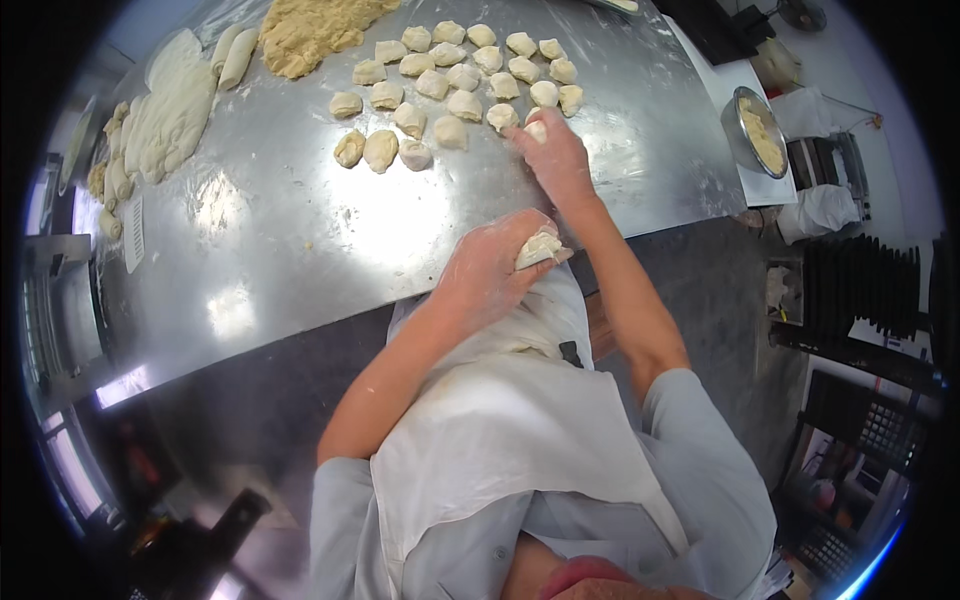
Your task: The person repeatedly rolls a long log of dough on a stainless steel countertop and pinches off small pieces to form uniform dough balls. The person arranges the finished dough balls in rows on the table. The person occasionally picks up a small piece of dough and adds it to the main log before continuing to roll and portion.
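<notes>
My left hand (484,259) is curled around a pale piece of dough (538,250), one end of which shows beyond the thumb. It is near the table's front edge, in front of my apron. Farther out, my right hand (559,157) grips a small dough piece (535,132) at the near right side of the spread of pieces. My fingers partly cover that piece. Several cut dough pieces (464,106) lie in loose rows on the floured steel table (285,217). A rounder, flattened piece (380,151) sits at the near left of the group.
A large tan dough mass (311,34) lies at the back. To the left are a flat white dough sheet (174,112), dough rolls (238,58) and a white scraper-like strip (135,234). A metal bowl (739,135) with yellowish contents stands beyond the table's right end.
</notes>
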{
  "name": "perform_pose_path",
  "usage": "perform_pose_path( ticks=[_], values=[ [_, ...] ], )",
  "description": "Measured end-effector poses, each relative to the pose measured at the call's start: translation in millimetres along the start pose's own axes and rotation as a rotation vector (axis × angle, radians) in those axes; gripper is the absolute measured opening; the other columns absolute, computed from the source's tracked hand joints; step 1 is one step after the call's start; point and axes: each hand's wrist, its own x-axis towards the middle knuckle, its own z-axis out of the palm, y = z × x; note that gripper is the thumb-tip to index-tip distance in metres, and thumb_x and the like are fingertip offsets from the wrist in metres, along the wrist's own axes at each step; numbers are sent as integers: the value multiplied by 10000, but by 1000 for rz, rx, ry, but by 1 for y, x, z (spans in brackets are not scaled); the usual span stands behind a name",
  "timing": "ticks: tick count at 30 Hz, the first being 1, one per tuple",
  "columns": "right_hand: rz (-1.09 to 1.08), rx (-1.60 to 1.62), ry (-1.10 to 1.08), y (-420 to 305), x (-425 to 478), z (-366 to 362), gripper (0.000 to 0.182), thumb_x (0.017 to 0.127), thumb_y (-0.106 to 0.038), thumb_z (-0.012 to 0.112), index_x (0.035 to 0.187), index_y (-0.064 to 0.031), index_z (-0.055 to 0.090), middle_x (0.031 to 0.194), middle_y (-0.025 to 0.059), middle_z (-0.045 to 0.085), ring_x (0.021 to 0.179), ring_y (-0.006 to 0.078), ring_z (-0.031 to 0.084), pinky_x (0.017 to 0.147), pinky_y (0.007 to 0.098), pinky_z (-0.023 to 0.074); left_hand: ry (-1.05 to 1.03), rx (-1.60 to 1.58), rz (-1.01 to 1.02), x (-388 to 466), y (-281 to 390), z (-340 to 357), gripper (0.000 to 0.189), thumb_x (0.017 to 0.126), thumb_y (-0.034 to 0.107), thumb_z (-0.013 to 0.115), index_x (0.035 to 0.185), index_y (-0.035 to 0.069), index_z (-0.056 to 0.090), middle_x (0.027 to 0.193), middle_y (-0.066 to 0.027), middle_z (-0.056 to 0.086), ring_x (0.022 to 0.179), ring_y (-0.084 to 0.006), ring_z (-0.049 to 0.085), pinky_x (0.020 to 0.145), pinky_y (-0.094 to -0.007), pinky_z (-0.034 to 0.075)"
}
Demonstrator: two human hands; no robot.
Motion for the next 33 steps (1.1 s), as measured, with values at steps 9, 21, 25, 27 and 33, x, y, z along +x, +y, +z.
perform_pose_path(
  ticks=[9, 21, 25, 27, 33],
  values=[
    [-301, -181, 34, -17, -13, 29, 368, 1005, -345, 653, 1285, -105, 665, 1222, 137, 627, 1067, 355, 667, 909, 450, 544, 514, -929, -226, -15, -53, -55, 403, 1066, 181, 590, 1417, -5, 522, 1040, -88, 653, 955, -171, 636, 888, -316, 514],
    [85, 468, -559, -48, -64, -27, 481, 910, -340, 784, 1245, -64, 578, 1015, 89, 653, 906, 173, 627, 824, 347, 533, 191, -586, -229, 7, -61, -17, 1078, 937, 304, 776, 1664, -11, 45, 1642, -200, 355, 1514, -317, 364, 1219, -426, 339],
    [-172, 323, -354, -34, -71, -33, 441, 921, -320, 774, 1235, -82, 577, 1008, 73, 664, 871, 206, 656, 821, 367, 550, -52, -159, -295, 17, -31, -14, 755, 848, 174, 803, 1521, 84, 472, 1343, -204, 653, 1282, -346, 618, 1052, -415, 490],
    [-163, 182, -351, -42, -76, -48, 448, 912, -323, 774, 1240, -87, 579, 1024, 98, 685, 872, 247, 681, 818, 369, 552, -12, -123, -293, 23, -40, -6, 525, 855, 135, 768, 1346, 69, 596, 1138, -174, 730, 1041, -350, 689, 931, -406, 526],
    [-501, -78, -197, -21, -67, -63, 317, 890, -286, 760, 1116, -87, 663, 997, 100, 719, 875, 302, 692, 800, 379, 557, -184, -330, -297, 44, -26, 8, 318, 840, 10, 668, 1155, -16, 631, 999, -126, 709, 910, -233, 656, 833, -380, 532]
  ],
)
